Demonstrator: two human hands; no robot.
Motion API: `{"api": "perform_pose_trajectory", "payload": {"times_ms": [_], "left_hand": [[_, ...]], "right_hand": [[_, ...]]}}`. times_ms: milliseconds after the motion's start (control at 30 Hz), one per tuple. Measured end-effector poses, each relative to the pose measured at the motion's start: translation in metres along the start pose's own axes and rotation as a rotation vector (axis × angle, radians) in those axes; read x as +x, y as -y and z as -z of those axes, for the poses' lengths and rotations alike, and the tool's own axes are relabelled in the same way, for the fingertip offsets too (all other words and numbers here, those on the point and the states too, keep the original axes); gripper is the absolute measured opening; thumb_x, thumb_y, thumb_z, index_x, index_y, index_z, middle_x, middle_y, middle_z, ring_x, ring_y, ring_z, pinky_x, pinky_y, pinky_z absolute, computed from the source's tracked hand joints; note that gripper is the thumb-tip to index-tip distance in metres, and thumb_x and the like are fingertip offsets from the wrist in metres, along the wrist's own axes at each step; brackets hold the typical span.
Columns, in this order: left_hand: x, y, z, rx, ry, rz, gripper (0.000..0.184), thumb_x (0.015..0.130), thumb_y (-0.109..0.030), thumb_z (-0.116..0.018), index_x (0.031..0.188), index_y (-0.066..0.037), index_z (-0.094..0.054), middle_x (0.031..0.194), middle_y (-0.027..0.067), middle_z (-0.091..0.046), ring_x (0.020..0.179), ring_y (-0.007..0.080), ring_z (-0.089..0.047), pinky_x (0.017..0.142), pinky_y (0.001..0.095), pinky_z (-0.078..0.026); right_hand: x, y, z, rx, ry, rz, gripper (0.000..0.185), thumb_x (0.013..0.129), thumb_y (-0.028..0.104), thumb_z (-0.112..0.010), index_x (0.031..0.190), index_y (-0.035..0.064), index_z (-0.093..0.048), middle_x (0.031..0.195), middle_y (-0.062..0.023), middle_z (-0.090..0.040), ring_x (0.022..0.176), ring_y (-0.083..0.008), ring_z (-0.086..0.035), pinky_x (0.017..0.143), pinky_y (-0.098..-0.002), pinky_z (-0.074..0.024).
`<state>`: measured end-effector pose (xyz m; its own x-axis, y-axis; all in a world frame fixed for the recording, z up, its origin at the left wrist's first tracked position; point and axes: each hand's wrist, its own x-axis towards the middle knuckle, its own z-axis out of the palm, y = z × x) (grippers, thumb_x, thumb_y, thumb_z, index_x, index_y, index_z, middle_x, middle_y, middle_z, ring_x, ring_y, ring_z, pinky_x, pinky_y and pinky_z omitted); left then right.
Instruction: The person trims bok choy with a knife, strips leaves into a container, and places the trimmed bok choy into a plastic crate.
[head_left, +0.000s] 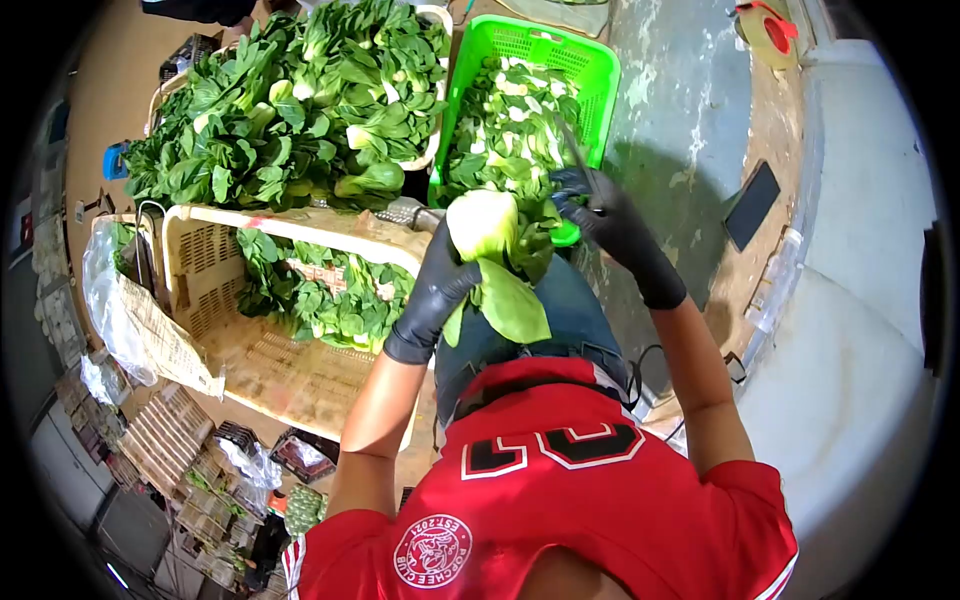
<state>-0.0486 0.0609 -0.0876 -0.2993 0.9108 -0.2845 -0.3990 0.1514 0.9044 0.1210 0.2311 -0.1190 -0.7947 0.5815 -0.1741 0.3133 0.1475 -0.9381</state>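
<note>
My left hand (437,292), in a black glove, is closed around a head of bok choy (482,226) in front of my lap. Its pale base points up and one broad leaf hangs down over my jeans. My right hand (612,222), also gloved in black, grips a knife (574,148) whose narrow blade points up and away from me. The fingers of this hand are beside the bok choy's right side; whether they touch its leaves I cannot tell. Beyond both hands, a bright green basket (598,85) holds many cut pieces of bok choy (512,125).
Whole bok choy (290,110) is heaped at the upper left. A cream plastic crate (300,385) with more greens lies tipped at my left. To the right, a dark phone (752,205) rests on a ledge beside the worn grey surface (680,90).
</note>
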Motion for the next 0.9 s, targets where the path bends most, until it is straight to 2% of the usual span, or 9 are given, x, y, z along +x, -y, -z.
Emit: {"api": "perform_pose_trajectory", "payload": {"times_ms": [100,267,333,367,433,600,700,833,900], "left_hand": [[-0.001,-0.006,-0.001,-0.031,0.068,-0.003,0.087,0.068,-0.056,-0.068,0.126,0.002,-0.037,0.123,0.013,-0.047,0.115,0.0225,-0.044,0.098,0.0338,-0.033],[-0.015,0.001,0.044,0.035,0.142,0.075,0.037,0.091,-0.019,-0.046,0.124,-0.003,-0.042,0.12,0.0106,-0.049,0.108,0.0149,-0.048,0.093,0.0281,-0.039],[-0.028,0.027,0.076,-0.245,0.034,0.137,0.044,0.093,-0.027,-0.042,0.13,-0.004,-0.036,0.125,0.0095,-0.046,0.111,0.0164,-0.047,0.096,0.0299,-0.039],[-0.035,0.046,0.099,-0.413,-0.046,0.15,0.048,0.094,-0.031,-0.04,0.133,-0.004,-0.033,0.128,0.009,-0.044,0.113,0.0171,-0.046,0.097,0.0308,-0.039],[-0.043,0.025,0.135,-0.78,-0.118,0.005,0.058,0.093,-0.043,-0.037,0.135,-0.005,-0.031,0.132,0.0082,-0.042,0.116,0.0182,-0.045,0.098,0.0333,-0.039],[-0.045,-0.126,0.332,-0.494,-0.495,-0.353,0.065,0.088,-0.054,-0.042,0.134,-0.008,-0.034,0.129,0.0125,-0.044,0.114,0.0204,-0.047,0.096,0.0354,-0.041],[-0.057,-0.204,0.423,-0.457,-0.971,-0.474,0.065,0.083,-0.051,-0.055,0.125,-0.004,-0.044,0.117,0.0137,-0.054,0.102,0.0218,-0.055,0.088,0.0358,-0.045],[-0.108,-0.157,0.492,0.299,-1.164,-0.665,0.037,0.084,-0.027,-0.06,0.107,0.001,-0.057,0.096,0.0123,-0.062,0.086,0.0213,-0.061,0.076,0.0293,-0.047],[-0.136,-0.093,0.496,0.497,-1.203,-0.518,0.024,0.083,-0.017,-0.058,0.095,0.003,-0.061,0.085,0.0107,-0.065,0.077,0.0203,-0.062,0.071,0.03,-0.048]], "right_hand": [[0.013,0.054,-0.023,-0.073,0.155,0.397,0.06,0.071,0.018,-0.074,0.122,0.0019,-0.046,0.098,-0.0171,-0.058,0.083,-0.0235,-0.059,0.074,-0.0323,-0.0475],[0.049,0.045,-0.016,0.246,0.396,-0.198,0.029,0.075,0.018,-0.068,0.095,-0.0019,-0.06,0.08,-0.0084,-0.058,0.07,-0.0159,-0.056,0.058,-0.0287,-0.0448],[0.058,0.027,-0.021,0.246,0.207,-0.391,0.028,0.08,0.018,-0.06,0.101,-0.0007,-0.057,0.07,-0.0009,-0.057,0.054,-0.0065,-0.049,0.046,-0.0225,-0.04],[0.064,0.005,-0.024,0.281,0.139,-0.188,0.029,0.082,0.016,-0.058,0.106,0.0007,-0.056,0.074,-0.0017,-0.058,0.056,-0.0067,-0.049,0.05,-0.0221,-0.0418],[0.071,-0.001,-0.015,0.023,0.098,-0.424,0.031,0.083,0.015,-0.057,0.111,0.0022,-0.054,0.081,-0.0031,-0.057,0.066,-0.0095,-0.05,0.058,-0.0243,-0.0425],[0.062,-0.066,-0.012,0.123,0.029,-0.193,0.035,0.082,0.019,-0.055,0.115,0.0058,-0.053,0.074,-0.0002,-0.056,0.051,-0.0063,-0.045,0.046,-0.0217,-0.0377],[0.065,-0.05,-0.024,-0.094,0.035,-0.422,0.028,0.082,0.013,-0.055,0.109,0.0053,-0.055,0.063,-0.0024,-0.053,0.043,-0.0096,-0.045,0.038,-0.0232,-0.0362],[0.073,-0.041,-0.052,-0.154,0.051,-0.503,0.032,0.08,0.011,-0.055,0.111,0.0068,-0.054,0.067,-0.0038,-0.055,0.047,-0.0089,-0.047,0.04,-0.0235,-0.0378],[0.077,-0.05,-0.067,-0.391,0.056,-0.46,0.038,0.08,0.011,-0.055,0.117,0.0078,-0.052,0.08,-0.0085,-0.062,0.047,-0.0078,-0.043,0.039,-0.0223,-0.0363]]}}
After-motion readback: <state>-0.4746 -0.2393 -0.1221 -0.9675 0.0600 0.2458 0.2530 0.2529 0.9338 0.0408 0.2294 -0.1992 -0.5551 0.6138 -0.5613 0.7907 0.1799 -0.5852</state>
